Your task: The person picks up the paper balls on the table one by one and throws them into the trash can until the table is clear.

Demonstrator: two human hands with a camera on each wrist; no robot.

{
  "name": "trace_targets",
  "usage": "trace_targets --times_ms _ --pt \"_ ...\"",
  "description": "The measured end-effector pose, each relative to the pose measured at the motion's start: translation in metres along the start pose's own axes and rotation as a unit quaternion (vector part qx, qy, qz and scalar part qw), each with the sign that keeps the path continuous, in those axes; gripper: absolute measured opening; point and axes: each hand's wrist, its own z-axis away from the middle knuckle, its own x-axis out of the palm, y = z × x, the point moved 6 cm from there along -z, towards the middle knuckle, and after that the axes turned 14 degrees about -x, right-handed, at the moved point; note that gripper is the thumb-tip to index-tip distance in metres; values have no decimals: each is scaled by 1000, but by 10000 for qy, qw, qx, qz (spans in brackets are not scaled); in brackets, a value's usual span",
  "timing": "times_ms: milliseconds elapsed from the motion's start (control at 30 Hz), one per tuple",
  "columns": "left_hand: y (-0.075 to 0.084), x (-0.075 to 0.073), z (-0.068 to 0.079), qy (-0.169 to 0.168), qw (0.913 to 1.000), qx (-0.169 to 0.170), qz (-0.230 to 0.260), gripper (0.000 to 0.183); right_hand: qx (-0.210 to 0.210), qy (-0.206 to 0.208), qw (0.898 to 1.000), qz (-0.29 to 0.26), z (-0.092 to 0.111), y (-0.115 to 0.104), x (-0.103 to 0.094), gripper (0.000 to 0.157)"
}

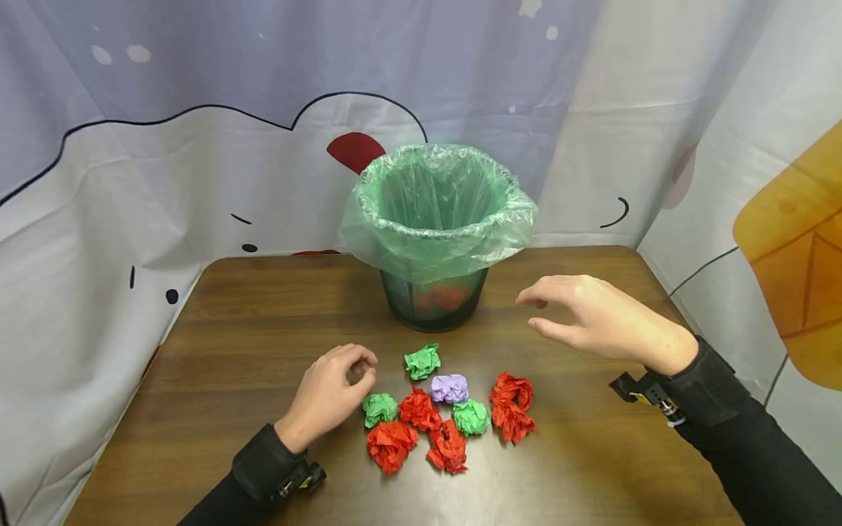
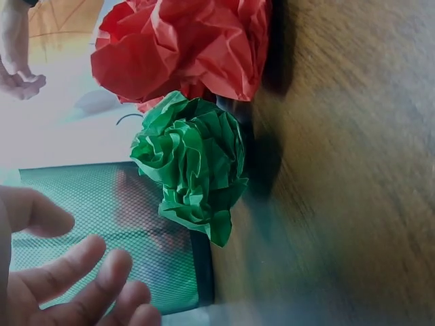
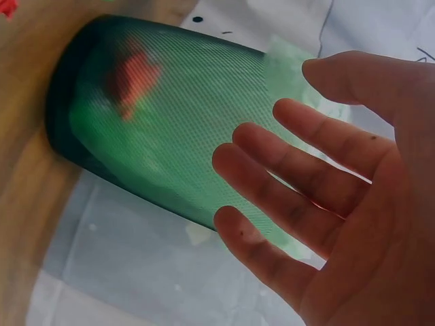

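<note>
My left hand (image 1: 332,394) hovers over the table just left of the crumpled paper balls, its fingers loosely bent around nothing. Nearest to it is a green paper ball (image 1: 380,410), which the left wrist view shows beyond the fingertips, with a red paper ball (image 2: 183,47) beside it. Raised at the right, my right hand (image 1: 592,321) is empty with its fingers spread, near the mesh bin (image 3: 170,122). A green plastic bag (image 1: 454,252) lines that bin and folds over its rim. Something red shows through the mesh near the bottom.
Several more paper balls lie in front of the bin: a green one (image 1: 422,361), a purple one (image 1: 449,389), another green one (image 1: 471,417) and red ones, including a clump (image 1: 511,408) at the right. A printed curtain (image 1: 197,183) hangs behind the wooden table (image 1: 263,307).
</note>
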Motion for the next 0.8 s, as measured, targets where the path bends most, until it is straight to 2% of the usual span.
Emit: trace_targets --times_ms 233,467,667,800 --pt "2 5 3 -606 9975 13 -369 27 129 -158 9995 -234 7 2 22 25" --pt "1 16 7 -1227 9890 188 -810 41 264 -176 9989 -339 11 5 33 25" --pt "0 24 8 -1533 9824 241 -1043 43 251 -150 9989 -368 11 5 36 25" --pt "0 26 8 -1615 9804 320 -1079 40 281 -122 9988 -395 12 7 39 25"
